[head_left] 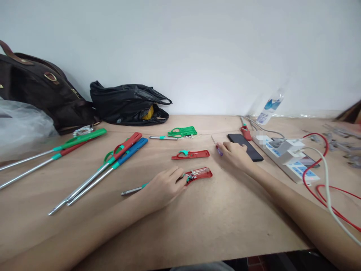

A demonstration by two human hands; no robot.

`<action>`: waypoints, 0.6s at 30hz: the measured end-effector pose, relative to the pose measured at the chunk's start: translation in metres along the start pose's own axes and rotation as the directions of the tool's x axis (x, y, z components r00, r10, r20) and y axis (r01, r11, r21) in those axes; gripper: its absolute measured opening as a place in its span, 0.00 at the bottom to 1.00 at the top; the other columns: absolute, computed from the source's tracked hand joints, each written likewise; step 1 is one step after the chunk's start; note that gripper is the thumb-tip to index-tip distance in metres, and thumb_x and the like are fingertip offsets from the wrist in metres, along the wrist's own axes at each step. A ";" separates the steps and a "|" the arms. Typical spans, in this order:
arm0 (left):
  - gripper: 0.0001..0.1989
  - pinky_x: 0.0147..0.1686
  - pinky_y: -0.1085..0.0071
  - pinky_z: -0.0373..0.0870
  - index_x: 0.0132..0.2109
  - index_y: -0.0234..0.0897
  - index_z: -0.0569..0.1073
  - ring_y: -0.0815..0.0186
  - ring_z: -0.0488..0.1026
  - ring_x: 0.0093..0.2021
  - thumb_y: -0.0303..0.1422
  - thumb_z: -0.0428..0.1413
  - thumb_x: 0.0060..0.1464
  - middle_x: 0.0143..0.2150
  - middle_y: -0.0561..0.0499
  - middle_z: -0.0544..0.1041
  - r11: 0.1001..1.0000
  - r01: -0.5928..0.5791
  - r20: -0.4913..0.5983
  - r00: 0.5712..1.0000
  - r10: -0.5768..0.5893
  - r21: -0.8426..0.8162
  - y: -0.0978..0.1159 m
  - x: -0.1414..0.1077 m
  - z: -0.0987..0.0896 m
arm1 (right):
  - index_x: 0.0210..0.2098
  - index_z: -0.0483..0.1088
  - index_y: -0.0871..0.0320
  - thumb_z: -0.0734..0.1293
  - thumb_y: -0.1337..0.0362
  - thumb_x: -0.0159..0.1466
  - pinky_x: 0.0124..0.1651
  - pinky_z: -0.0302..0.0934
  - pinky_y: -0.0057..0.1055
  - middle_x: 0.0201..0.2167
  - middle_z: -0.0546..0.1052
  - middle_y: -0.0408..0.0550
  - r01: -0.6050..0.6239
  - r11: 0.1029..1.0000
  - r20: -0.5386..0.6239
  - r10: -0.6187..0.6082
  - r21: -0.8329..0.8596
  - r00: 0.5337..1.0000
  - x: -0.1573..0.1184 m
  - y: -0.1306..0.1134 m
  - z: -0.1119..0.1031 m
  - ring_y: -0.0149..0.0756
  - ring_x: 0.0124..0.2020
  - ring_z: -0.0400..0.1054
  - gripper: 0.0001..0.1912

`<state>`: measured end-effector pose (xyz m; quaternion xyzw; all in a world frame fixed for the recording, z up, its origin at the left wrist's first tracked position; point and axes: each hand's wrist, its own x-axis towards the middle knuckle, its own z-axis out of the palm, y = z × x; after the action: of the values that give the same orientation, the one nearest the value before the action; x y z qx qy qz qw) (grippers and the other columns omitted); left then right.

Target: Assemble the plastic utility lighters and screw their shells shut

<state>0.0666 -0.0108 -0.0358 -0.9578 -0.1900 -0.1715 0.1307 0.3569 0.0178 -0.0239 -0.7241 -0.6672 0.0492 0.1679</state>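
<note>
My left hand [165,186] is closed over an opened long-necked gas lighter, near the centre front. Its red half-shell [208,174] shows past my fingertips, with a clear fuel tank [199,171] and thin wires inside. The metal tube [132,191] sticks out to the left under my hand; the lighter's middle is hidden. My right hand [235,153] is low over the table, fingers closed at the purple handle of a small screwdriver [219,150], whose shaft points away. Between the hands lies a separate red half-shell [194,154] with a teal trigger piece.
Behind are a green opened lighter [183,131] and a black plastic bag [124,105]. Several whole lighters [124,150] lie left. Near my right hand are a phone [251,150], a red lighter [246,132], a power strip [299,173] with cables and a tilted bottle [270,107].
</note>
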 end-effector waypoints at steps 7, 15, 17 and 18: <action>0.07 0.37 0.69 0.67 0.44 0.37 0.75 0.63 0.71 0.38 0.31 0.54 0.62 0.38 0.49 0.75 0.921 0.120 0.071 0.992 -0.101 -0.372 -0.017 -0.001 -0.016 | 0.31 0.62 0.56 0.57 0.61 0.69 0.45 0.57 0.38 0.29 0.72 0.46 0.547 0.793 -0.171 -0.520 0.268 0.837 -0.036 -0.035 -0.004 0.37 0.33 0.66 0.11; 0.08 0.46 0.64 0.66 0.44 0.39 0.75 0.62 0.73 0.41 0.34 0.52 0.63 0.39 0.50 0.78 0.868 0.129 0.044 0.991 -0.124 -0.480 -0.024 -0.002 -0.020 | 0.37 0.66 0.57 0.66 0.68 0.62 0.48 0.58 0.38 0.37 0.72 0.49 0.662 0.667 0.009 -0.707 0.343 0.707 -0.054 -0.049 0.013 0.41 0.43 0.65 0.04; 0.09 0.46 0.65 0.66 0.44 0.39 0.75 0.62 0.73 0.41 0.35 0.51 0.64 0.39 0.50 0.78 0.876 0.111 0.039 0.994 -0.105 -0.470 -0.025 -0.003 -0.019 | 0.36 0.65 0.57 0.66 0.70 0.61 0.47 0.59 0.37 0.37 0.72 0.48 0.665 0.667 0.009 -0.708 0.337 0.706 -0.053 -0.049 0.016 0.40 0.42 0.65 0.05; 0.09 0.46 0.65 0.66 0.44 0.39 0.75 0.62 0.73 0.41 0.35 0.51 0.65 0.39 0.50 0.78 0.880 0.099 0.039 0.995 -0.092 -0.465 -0.026 -0.003 -0.018 | 0.36 0.65 0.57 0.66 0.71 0.61 0.46 0.59 0.37 0.36 0.71 0.48 0.667 0.666 0.004 -0.709 0.335 0.705 -0.054 -0.049 0.017 0.40 0.42 0.65 0.05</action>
<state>0.0483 0.0055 -0.0160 -0.9519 -0.1911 -0.2108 -0.1134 0.2996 -0.0295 -0.0327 -0.3773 -0.8844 0.1342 0.2398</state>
